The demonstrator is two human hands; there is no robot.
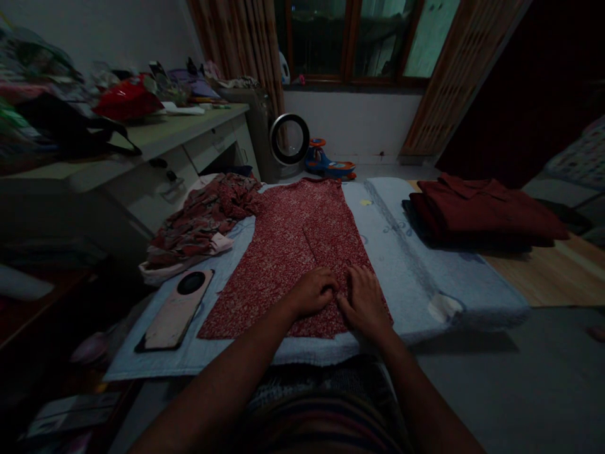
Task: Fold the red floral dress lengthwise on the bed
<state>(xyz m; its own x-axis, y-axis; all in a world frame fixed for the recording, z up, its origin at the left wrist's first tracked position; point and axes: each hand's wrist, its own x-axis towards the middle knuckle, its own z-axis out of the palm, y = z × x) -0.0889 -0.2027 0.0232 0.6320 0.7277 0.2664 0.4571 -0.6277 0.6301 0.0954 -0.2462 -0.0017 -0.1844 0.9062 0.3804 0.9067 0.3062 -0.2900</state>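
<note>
A red patterned garment [293,246] lies spread flat on a pale blue padded cloth [406,265]. My left hand [313,291] and my right hand [363,301] rest side by side on the garment's near part, fingers curled and pressing a fold in the fabric. The dim light hides whether the fingers pinch the fabric or only press it.
A phone in a pink case [176,310] lies at the cloth's left edge. A crumpled patterned garment [201,217] sits further left. Folded dark red clothes [482,208] are stacked at the right. A cluttered desk [155,135] and a round fan [289,139] stand behind.
</note>
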